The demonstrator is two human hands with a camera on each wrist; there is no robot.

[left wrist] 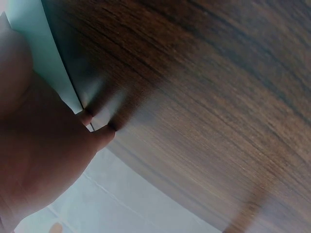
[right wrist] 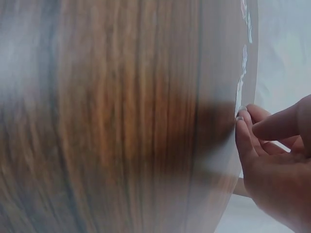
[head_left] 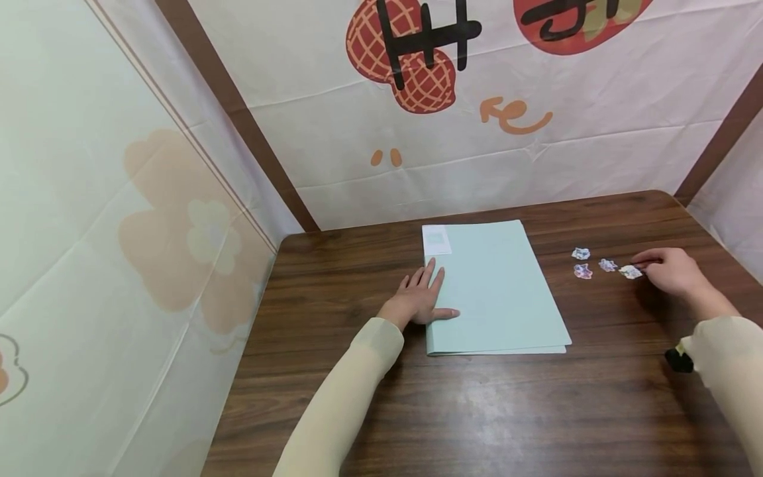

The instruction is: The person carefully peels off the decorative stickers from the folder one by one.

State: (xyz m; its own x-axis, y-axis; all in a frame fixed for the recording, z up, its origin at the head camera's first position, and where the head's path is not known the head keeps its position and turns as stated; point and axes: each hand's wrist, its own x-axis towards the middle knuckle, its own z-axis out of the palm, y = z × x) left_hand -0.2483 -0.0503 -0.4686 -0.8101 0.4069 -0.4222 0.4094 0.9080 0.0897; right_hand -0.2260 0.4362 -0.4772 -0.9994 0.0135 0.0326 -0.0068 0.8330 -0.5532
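A pale green folder (head_left: pixel 495 291) lies closed on the table, with a white label (head_left: pixel 437 240) at its upper left corner. My left hand (head_left: pixel 420 301) rests across the folder's left edge, fingers spread and thumb out over the cover. In the left wrist view the same hand (left wrist: pixel 43 150) shows beside the green edge. On the right, my right hand (head_left: pixel 673 270) pinches the right end of a small shiny cut-out sticker (head_left: pixel 630 271). The right wrist view shows the fingertips and thumb of this hand (right wrist: pixel 277 155) together at the sticker's edge (right wrist: pixel 238 97).
Several more shiny stickers lie close by: a bluish one (head_left: pixel 581 254), a pinkish one (head_left: pixel 583 271) and a purple one (head_left: pixel 608 265). A small black object (head_left: pixel 678 359) shows beside the right sleeve. Printed cloth (head_left: pixel 334 132) hangs behind and beside the brown wooden table (head_left: pixel 477 411).
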